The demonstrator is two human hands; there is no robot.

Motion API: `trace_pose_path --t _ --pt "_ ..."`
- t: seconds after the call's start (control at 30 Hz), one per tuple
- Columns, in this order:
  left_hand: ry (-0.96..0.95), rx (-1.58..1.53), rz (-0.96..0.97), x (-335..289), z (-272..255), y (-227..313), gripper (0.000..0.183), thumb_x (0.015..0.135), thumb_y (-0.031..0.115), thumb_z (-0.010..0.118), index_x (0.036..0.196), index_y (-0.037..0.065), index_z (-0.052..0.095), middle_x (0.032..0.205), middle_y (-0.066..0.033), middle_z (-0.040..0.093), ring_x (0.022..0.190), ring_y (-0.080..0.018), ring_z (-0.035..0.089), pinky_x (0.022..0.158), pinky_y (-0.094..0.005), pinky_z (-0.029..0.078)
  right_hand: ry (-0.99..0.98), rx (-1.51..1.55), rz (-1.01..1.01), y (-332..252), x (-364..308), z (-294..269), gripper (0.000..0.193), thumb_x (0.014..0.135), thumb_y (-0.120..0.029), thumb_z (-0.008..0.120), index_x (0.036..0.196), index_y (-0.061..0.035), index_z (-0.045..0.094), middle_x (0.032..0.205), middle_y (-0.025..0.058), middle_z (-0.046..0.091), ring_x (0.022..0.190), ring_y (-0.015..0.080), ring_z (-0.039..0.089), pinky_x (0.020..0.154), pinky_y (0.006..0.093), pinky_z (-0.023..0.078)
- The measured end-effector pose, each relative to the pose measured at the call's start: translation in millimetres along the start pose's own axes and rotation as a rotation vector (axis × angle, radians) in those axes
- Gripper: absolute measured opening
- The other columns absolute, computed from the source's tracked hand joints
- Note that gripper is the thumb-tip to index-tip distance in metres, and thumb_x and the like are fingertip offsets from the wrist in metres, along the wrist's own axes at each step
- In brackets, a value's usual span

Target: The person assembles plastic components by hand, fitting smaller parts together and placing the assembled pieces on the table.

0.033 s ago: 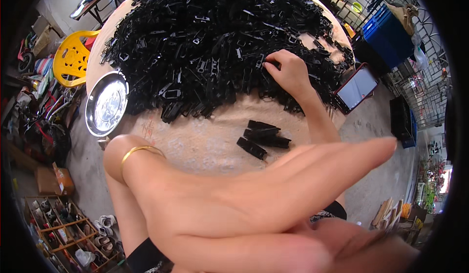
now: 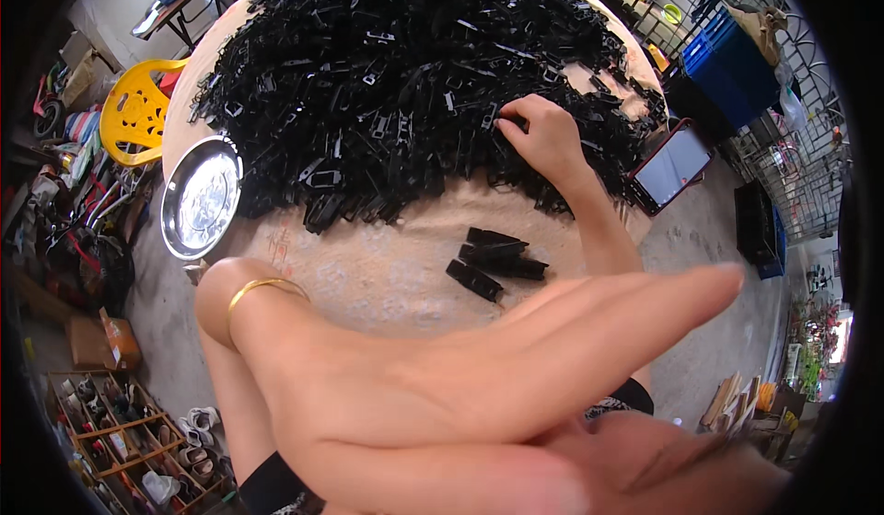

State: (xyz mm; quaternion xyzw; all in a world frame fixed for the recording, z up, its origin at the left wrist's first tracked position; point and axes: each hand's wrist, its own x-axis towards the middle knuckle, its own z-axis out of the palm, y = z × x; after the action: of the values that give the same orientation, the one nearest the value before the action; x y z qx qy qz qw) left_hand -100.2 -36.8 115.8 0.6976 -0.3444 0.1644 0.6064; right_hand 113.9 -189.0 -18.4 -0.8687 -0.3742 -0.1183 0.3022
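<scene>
My left hand (image 2: 414, 377) looms very close across the lower part of the view, a gold bangle on its wrist. One long finger stretches to the right, another digit lies lower, and nothing shows between them. My right hand (image 2: 545, 144) rests at the near right part of a big heap of black plastic parts (image 2: 368, 82). Its fingers are bent, with thumb and forefinger tips close together beside a small buckle-like frame; whatever they grip is hidden. Several separate black pieces (image 2: 497, 255) lie on the pinkish cloth between me and the heap.
The heap covers most of the round table (image 2: 368, 285). A shiny metal dish (image 2: 201, 197) stands at its left edge, and a phone (image 2: 675, 167) leans at the right. Beyond are a yellow chair (image 2: 133, 110), blue crates (image 2: 732, 64) and a shoe rack (image 2: 120, 432).
My left hand has shifted slightly left, its stretched finger dipping a little. My right hand and the black parts look unmoved.
</scene>
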Motion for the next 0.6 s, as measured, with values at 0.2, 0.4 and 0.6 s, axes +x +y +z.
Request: trace_pose_path --t 0.2,0.4,0.6 --pt "-0.167 0.027 0.024 -13 -19 6 0.061 0.080 0.033 0.063 0.124 -0.004 0.044 0.119 -0.0199 0.050 0.102 -0.0348 0.054 0.083 -0.0432 0.044 0.009 -0.057 -0.068 -2 2 2 0.014 0.072 -0.020 0.067 0.080 -0.0088 0.067 0.081 0.0063 0.063 0.083 0.0252 0.058 0.073 0.0359 0.047" --pt "-0.332 0.013 0.037 -45 -37 11 0.064 0.080 0.038 0.064 0.123 -0.006 0.047 0.124 -0.0208 0.049 0.106 -0.0375 0.054 0.086 -0.0457 0.044 0.166 -0.059 -0.155 0 2 -2 0.010 0.073 -0.014 0.067 0.077 -0.0050 0.064 0.079 0.0090 0.062 0.081 0.0264 0.058 0.070 0.0360 0.047" --pt "-0.385 0.327 -0.413 -19 -60 -40 0.041 0.082 0.024 0.064 0.112 -0.002 0.057 0.097 -0.0138 0.063 0.086 -0.0231 0.063 0.077 -0.0340 0.049 0.275 0.268 -0.136 -14 6 -8 0.008 0.080 -0.006 0.061 0.086 -0.0022 0.062 0.078 0.0113 0.061 0.074 0.0278 0.060 0.065 0.0332 0.048"
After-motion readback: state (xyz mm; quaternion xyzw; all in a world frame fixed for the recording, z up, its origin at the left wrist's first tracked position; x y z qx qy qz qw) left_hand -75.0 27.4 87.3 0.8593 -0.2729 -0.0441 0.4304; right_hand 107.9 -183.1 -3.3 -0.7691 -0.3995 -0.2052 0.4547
